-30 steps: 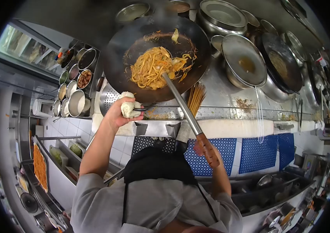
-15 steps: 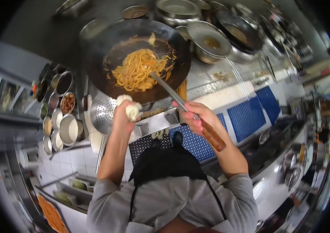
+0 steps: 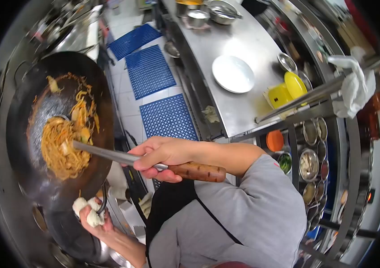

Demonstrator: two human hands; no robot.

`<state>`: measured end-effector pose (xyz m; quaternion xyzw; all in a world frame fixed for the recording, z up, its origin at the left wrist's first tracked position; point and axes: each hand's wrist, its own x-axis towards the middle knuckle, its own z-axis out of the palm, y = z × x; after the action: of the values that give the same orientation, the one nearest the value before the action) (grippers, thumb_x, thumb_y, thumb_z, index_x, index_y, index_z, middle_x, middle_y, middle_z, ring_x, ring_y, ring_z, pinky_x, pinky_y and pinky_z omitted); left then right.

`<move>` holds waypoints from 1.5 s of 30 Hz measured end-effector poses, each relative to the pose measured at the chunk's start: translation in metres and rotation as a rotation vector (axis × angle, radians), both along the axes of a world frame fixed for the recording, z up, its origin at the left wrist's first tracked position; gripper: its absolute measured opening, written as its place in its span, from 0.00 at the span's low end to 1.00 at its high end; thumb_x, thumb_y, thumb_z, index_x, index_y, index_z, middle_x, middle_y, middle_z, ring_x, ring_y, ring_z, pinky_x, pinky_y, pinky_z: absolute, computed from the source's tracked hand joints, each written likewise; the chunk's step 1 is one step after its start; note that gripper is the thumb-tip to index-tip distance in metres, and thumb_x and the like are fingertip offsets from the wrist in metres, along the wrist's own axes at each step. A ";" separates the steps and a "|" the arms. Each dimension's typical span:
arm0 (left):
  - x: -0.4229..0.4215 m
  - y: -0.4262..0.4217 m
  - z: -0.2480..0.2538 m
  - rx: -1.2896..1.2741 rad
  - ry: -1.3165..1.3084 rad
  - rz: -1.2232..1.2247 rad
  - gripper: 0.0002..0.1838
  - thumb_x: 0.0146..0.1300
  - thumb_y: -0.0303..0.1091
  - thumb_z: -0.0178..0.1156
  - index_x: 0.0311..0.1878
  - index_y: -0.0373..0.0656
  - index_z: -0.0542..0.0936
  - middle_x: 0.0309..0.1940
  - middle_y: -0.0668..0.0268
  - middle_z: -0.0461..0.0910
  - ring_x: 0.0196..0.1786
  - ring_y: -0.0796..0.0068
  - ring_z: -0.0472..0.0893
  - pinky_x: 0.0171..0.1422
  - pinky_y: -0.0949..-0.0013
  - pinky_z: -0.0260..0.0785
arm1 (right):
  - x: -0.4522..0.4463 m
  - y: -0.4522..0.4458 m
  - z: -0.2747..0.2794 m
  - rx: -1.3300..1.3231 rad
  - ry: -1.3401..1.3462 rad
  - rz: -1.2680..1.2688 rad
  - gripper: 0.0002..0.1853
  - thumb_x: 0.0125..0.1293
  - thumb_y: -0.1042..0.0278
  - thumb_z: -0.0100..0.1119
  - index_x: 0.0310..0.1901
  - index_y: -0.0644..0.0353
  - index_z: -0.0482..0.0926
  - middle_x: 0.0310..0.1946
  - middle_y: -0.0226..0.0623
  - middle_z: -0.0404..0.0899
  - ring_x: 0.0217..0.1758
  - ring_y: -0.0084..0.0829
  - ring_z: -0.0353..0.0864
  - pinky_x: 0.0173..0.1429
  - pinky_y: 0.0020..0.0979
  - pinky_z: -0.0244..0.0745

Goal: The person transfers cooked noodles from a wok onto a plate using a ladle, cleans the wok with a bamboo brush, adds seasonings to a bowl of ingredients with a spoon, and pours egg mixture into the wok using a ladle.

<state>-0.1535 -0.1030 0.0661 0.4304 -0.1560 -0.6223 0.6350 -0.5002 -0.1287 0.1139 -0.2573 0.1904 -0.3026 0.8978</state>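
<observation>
A large dark wok (image 3: 100,80) fills the left of the view, tilted as seen here. Noodles (image 3: 67,156) lie heaped in it around the head of a long metal ladle (image 3: 105,153) with a wooden grip. My right hand (image 3: 161,157) is wrapped round the ladle's shaft, just ahead of the wooden part. My left hand (image 3: 96,223) grips a pale folded cloth (image 3: 92,215) at the wok's loop handle (image 3: 104,196), at the lower rim. The ladle's bowl is mostly hidden by the noodles.
A steel counter (image 3: 208,58) holds a white plate (image 3: 233,74), metal pots (image 3: 197,18) and yellow containers (image 3: 280,95). Blue mats (image 3: 168,118) cover part of the floor. Round ingredient tins (image 3: 309,165) stand at the right, near a metal rail with a white cloth (image 3: 353,85).
The view has swung toward the right, bringing the counter and white plate in and moving the wok to the left. Both hands keep their holds from half a second ago, on ladle and cloth.
</observation>
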 end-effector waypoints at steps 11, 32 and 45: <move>-0.093 -0.133 -0.013 0.109 0.189 -0.670 0.06 0.60 0.32 0.55 0.39 0.45 0.71 0.26 0.50 0.80 0.18 0.65 0.77 0.12 0.71 0.65 | -0.022 0.042 0.055 0.223 0.259 -0.671 0.17 0.71 0.69 0.54 0.59 0.61 0.71 0.21 0.25 0.68 0.12 0.14 0.67 0.11 0.20 0.65; -0.279 -0.276 -0.044 0.104 0.066 -1.093 0.08 0.54 0.29 0.59 0.38 0.46 0.74 0.22 0.66 0.76 0.18 0.71 0.76 0.13 0.70 0.66 | -0.070 0.097 0.081 0.151 -0.064 -1.508 0.25 0.72 0.74 0.47 0.67 0.74 0.59 0.22 0.35 0.68 0.11 0.20 0.68 0.09 0.23 0.66; -0.278 -0.317 -0.025 0.001 -0.077 -1.016 0.10 0.53 0.28 0.59 0.39 0.44 0.73 0.24 0.66 0.76 0.19 0.73 0.76 0.13 0.71 0.63 | -0.045 0.102 0.009 0.374 0.665 -1.593 0.25 0.66 0.73 0.58 0.64 0.66 0.69 0.19 0.29 0.70 0.10 0.17 0.67 0.10 0.20 0.61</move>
<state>-0.4314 -0.4204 0.0414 0.3231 -0.3688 -0.8362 0.2458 -0.5454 -0.0269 0.1227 0.0282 0.6106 -0.7120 0.3456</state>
